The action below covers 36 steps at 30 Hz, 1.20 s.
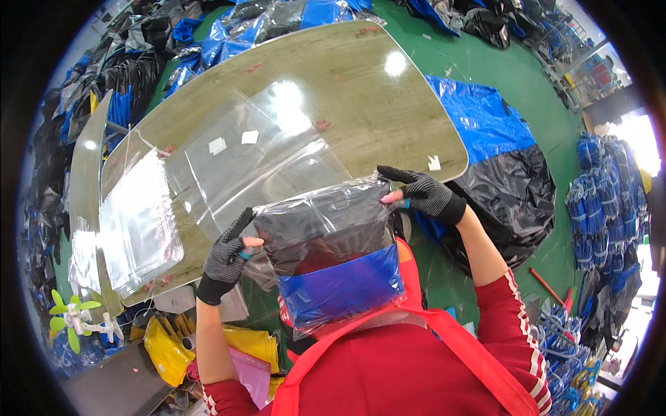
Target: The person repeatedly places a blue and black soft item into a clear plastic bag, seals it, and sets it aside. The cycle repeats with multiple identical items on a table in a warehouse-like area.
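Note:
A clear plastic bag (326, 225) with folded black and blue sheeting inside hangs in front of my chest, over the near edge of the table. My left hand (227, 258), in a dark dotted glove with a bare thumb tip, grips the bag's upper left corner. At the upper right corner my right hand (424, 195), gloved the same way, pinches the film between thumb and fingers. The black part of the contents lies toward the top, the blue part (340, 284) toward my body. Flat clear bags (257, 156) lie on the table just beyond it.
The large rounded table (388, 118) carries a pile of clear bags (142, 229) at its left and small white paper scraps (250, 137). A big blue and black sack (503, 173) lies right of it. Blue bundles (603, 197) are stacked far right; yellow bags (168, 350) lie lower left.

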Tool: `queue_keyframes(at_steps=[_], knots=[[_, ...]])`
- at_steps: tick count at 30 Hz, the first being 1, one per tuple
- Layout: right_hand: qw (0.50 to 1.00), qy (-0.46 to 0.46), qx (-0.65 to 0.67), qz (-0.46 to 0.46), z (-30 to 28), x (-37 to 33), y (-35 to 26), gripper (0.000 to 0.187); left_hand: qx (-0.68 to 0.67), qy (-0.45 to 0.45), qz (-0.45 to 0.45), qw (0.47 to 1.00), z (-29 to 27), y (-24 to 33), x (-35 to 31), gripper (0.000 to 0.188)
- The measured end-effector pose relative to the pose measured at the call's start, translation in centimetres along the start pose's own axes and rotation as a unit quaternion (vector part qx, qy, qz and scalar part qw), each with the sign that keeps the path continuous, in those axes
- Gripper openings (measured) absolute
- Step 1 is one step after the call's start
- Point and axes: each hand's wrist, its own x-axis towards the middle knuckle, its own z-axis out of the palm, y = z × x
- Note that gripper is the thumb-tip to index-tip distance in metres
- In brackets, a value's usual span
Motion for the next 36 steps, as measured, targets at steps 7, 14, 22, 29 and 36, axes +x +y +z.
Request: queue_keyframes(at_steps=[7,14,22,29,36], knots=[[0.971,0.126,-0.200,-0.042,1.7,3.6,-9.1,0.028,0.206,0.229,-0.013,0.951,-1.5,5.1,3.9,0.036],[0.935,0.299,-0.182,-0.066,4.7,-4.0,2.8,0.040,-0.146,0.243,-0.139,0.949,8.2,-1.9,1.5,0.070],[0.800,0.208,-0.221,0.519,-6.9,-14.3,19.7,0.061,-0.239,0.151,-0.309,0.908,3.0,2.0,5.7,0.051],[0.718,0.477,-0.417,0.287,-25.0,-8.7,4.9,0.036,-0.445,0.158,-0.047,0.880,-12.9,-0.6,26.0,0.040],[0.762,0.381,-0.521,-0.052,-11.1,-13.6,-13.3,0.021,-0.499,-0.085,-0.042,0.862,-5.1,-4.0,27.1,0.063]])
